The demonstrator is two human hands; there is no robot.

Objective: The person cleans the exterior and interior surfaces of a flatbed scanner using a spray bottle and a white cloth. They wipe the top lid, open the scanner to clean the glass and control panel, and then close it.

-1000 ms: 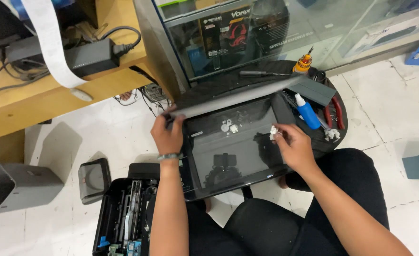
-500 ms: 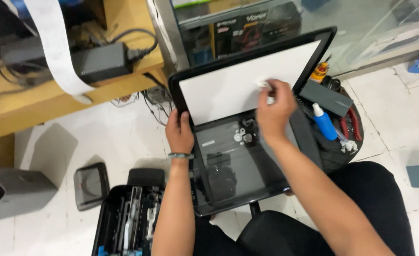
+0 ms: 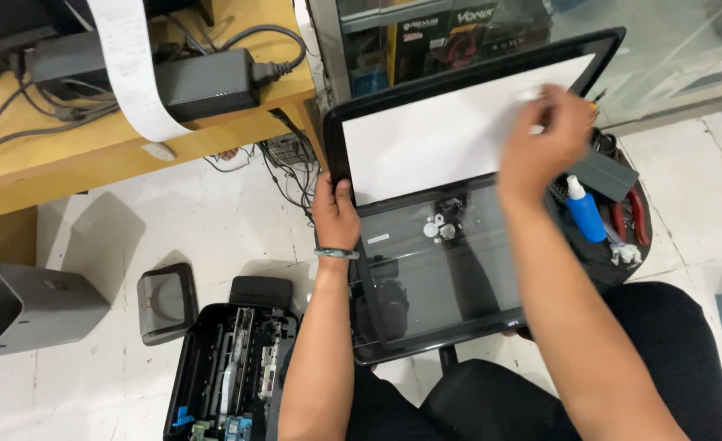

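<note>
A flatbed scanner unit lies across my lap, its glass bed (image 3: 451, 278) facing up and its black lid raised. The lid's white backing (image 3: 426, 147) faces me. My left hand (image 3: 335, 214) grips the lid's left edge near the hinge and wears a green bracelet. My right hand (image 3: 541, 143), blurred with motion, presses a small white wad (image 3: 532, 95) against the backing's upper right. A few small white parts (image 3: 438, 229) rest on the glass near the hinge.
A blue bottle (image 3: 583, 212) and red pliers (image 3: 635, 216) lie in a black tray to the right. An opened printer body (image 3: 230, 367), a small black cover (image 3: 165, 302) and a grey box (image 3: 26, 306) sit on the floor. A wooden desk (image 3: 91, 155) holds a power adapter (image 3: 206, 82).
The lid went from almost shut to raised. My right hand left the glass and moved up across the white backing to its upper right. My left hand shifted to the lid's edge.
</note>
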